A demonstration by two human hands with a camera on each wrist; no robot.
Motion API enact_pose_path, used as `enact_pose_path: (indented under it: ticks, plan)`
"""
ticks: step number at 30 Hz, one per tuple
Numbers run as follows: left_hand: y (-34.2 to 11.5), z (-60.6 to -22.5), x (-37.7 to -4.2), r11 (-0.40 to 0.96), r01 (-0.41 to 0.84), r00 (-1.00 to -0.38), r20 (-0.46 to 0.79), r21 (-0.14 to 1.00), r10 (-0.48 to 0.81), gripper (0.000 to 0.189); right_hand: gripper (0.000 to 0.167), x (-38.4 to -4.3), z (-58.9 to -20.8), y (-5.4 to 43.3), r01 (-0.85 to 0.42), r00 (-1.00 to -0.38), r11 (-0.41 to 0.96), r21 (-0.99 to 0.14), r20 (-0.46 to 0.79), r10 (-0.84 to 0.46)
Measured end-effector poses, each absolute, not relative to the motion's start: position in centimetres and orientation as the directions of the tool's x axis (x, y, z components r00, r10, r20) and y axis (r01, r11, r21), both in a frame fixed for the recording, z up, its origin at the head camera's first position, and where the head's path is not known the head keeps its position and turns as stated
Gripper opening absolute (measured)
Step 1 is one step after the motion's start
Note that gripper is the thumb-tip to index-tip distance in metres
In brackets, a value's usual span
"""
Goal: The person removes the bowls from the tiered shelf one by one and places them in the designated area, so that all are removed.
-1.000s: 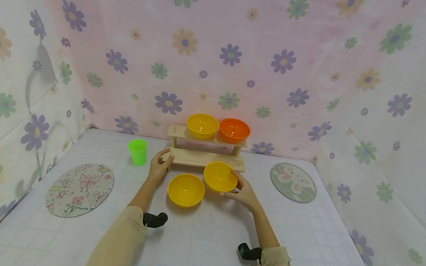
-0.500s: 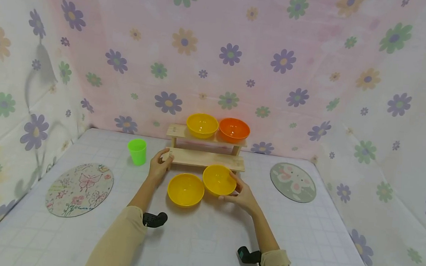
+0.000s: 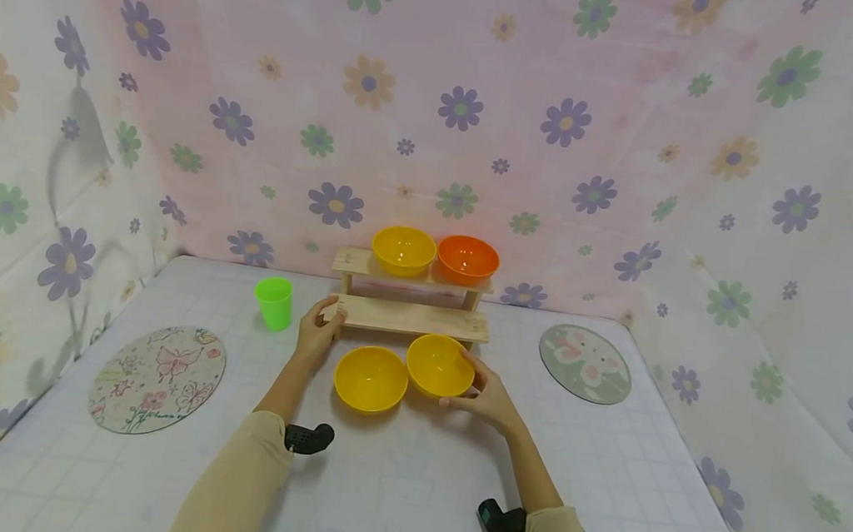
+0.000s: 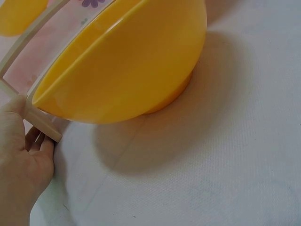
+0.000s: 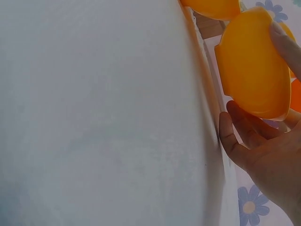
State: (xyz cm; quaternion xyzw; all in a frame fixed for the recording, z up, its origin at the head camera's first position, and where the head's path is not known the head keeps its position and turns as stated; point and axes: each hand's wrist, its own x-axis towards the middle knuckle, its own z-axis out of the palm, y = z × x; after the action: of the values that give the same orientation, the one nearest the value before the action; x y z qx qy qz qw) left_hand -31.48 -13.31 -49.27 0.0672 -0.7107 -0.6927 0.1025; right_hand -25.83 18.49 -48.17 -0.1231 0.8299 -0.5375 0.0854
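Note:
My left hand grips the left end of a two-tier wooden shelf; in the left wrist view its thumb lies on top of the board and its fingers underneath. My right hand holds a yellow bowl by its right side, thumb at the rim and fingers lower on the outside. Whether that bowl's base touches the table is hard to tell. Left of it, a second yellow bowl stands upright on the table, nearly touching it. The upper tier bears another yellow bowl and an orange bowl, side by side.
A green cup stands left of the shelf. One round mat with butterflies lies at the left, and a mat with a rabbit at the right. Flowered cloth hangs behind and along both sides of the white table.
The bowl in my right hand has come slightly down and toward me, away from the lower tier and beside the other yellow bowl. My left hand stays on the shelf.

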Motion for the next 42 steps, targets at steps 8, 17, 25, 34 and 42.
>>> enact_pose_path:
  ticks: [8,17,25,34,42]
  plan:
    - [-13.4,-49.4,-31.6,0.012,0.051,-0.97,0.053,0.999,-0.238,0.046,0.086,-24.0,-45.0,18.1,-0.124,-0.937,0.391,-0.912,-0.023,-0.35]
    - [-13.5,-49.4,-31.6,0.015,0.053,-0.971,0.055,0.998,-0.231,0.046,0.087,-23.4,-44.7,18.2,-0.124,-0.932,0.376,-0.918,-0.022,-0.362]
    - [-13.6,-49.6,-31.7,0.055,0.033,-0.974,0.045,0.998,-0.224,0.048,0.086,-23.4,-44.9,18.4,-0.127,-0.924,0.358,-0.925,-0.021,-0.382]
    - [-13.5,-49.7,-31.8,0.046,0.049,-0.971,0.058,0.998,-0.232,0.046,0.088,-24.9,-48.1,19.3,-0.127,-0.931,0.348,-0.929,-0.009,-0.364]
    - [-13.4,-49.6,-31.7,0.041,0.052,-0.97,0.06,0.998,-0.234,0.046,0.086,-23.9,-45.6,19.0,-0.14,-0.904,0.351,-0.926,-0.025,-0.426]
